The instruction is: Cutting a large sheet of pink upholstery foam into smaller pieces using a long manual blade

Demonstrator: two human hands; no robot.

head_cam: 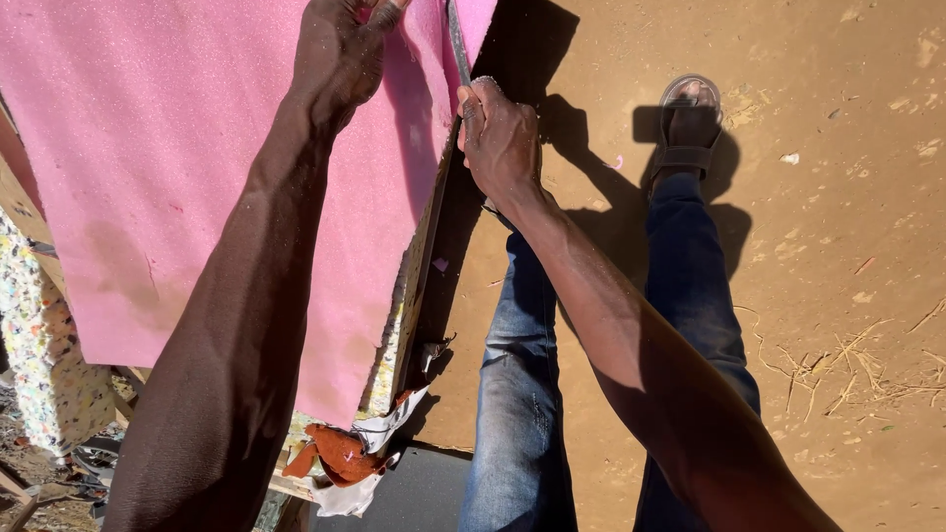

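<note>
— Under the left hand (340, 49), what lies there?
— Pink foam sheet (148, 177), pressed flat by it.
— And the right hand (501, 143)?
— Fist clamped on a thin blade (458, 44), just beside the foam's edge.

Matt, porous pink foam sheet (148, 177)

Wooden frame (419, 266) carries pink foam sheet (148, 167) lying flat under left hand (340, 54), speckled foam layer (386, 360) beneath it, frame edge directly below right hand (501, 143), on bare dirt ground (838, 246)
</note>
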